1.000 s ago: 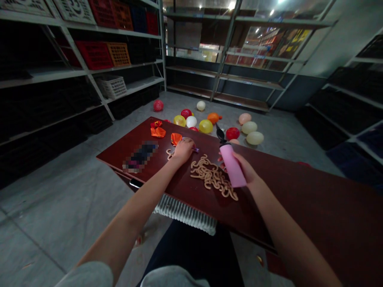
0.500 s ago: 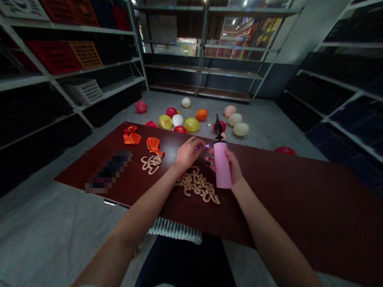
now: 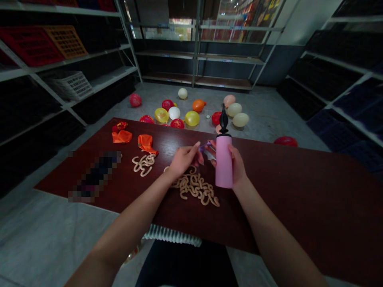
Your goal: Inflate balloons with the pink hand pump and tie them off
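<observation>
My right hand (image 3: 237, 165) is wrapped round a pink balloon pump (image 3: 224, 163), held upright with its black nozzle (image 3: 223, 119) at the top. Fingers of that hand reach out past the pump's left side. Between the two hands is a small purple balloon (image 3: 205, 146), uninflated. My left hand (image 3: 186, 159) pinches its left end, and its other end meets the right fingertips. Below the hands lies a pile of long, curled beige balloons (image 3: 196, 185) on the dark table (image 3: 287, 191). A smaller group of beige balloons (image 3: 143, 163) lies to the left.
Flat orange balloons (image 3: 145, 142) lie on the table's left side, near a blurred-out dark object (image 3: 98, 173). Inflated balloons (image 3: 192, 118) in several colours rest on the floor beyond. Shelves (image 3: 191, 56) stand at the back and both sides, with crates (image 3: 64, 42) on the left.
My left hand has turned, its thumb and fingertips now pointing right at the purple balloon. The right fingers have come up to the balloon. The view has tilted down slightly.
</observation>
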Motion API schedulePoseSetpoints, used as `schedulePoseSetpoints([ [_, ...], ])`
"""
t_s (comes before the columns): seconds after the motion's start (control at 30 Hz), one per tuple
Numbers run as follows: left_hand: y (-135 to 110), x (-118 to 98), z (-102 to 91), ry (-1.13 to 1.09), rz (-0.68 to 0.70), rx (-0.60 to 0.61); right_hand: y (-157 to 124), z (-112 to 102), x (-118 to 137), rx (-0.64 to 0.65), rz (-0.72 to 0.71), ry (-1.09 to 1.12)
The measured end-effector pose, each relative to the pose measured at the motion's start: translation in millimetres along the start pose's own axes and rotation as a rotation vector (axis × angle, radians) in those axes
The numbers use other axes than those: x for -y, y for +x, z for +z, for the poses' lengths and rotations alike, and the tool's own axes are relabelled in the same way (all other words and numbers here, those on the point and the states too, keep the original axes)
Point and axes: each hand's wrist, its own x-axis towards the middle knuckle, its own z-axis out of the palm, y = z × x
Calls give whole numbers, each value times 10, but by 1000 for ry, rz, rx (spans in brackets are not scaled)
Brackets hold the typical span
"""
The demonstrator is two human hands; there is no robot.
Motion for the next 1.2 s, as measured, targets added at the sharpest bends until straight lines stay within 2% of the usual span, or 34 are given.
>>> schedulePoseSetpoints([
  [0.03, 1, 33, 21, -124, -90, 84, -15, 14, 10, 14, 0, -4],
  [0.1, 7, 100, 77, -288, -171, 168, -53, 50, 26, 45, -12, -22],
  [0.2, 12, 125, 163, -490, -135, 177, -121, 113, 28, 89, -42, -57],
  [0.3, 3, 49, 197, -760, -102, 80, -180, 150, -12, 149, -49, -84],
  [0.37, 3, -4, 180, -843, -90, -16, -203, 144, -50, 193, -9, -93],
  [0.47, 37, -24, 91, -921, -97, -115, -216, 101, -90, 248, 152, -94],
  [0.57, 105, 1, -79, -1032, -108, -238, -223, 57, -85, 256, 290, -109],
  [0.73, 210, 42, -423, -1079, -48, -440, -271, 47, -36, 328, 407, -220],
  [0.83, 250, 61, -530, -1086, -39, -500, -311, 67, -20, 351, 487, -282],
  [0.93, 269, 61, -543, -1083, -33, -501, -322, 81, -8, 378, 553, -294],
  [1.2, 252, 70, -518, -1046, -25, -443, -278, 41, -37, 401, 584, -268],
])
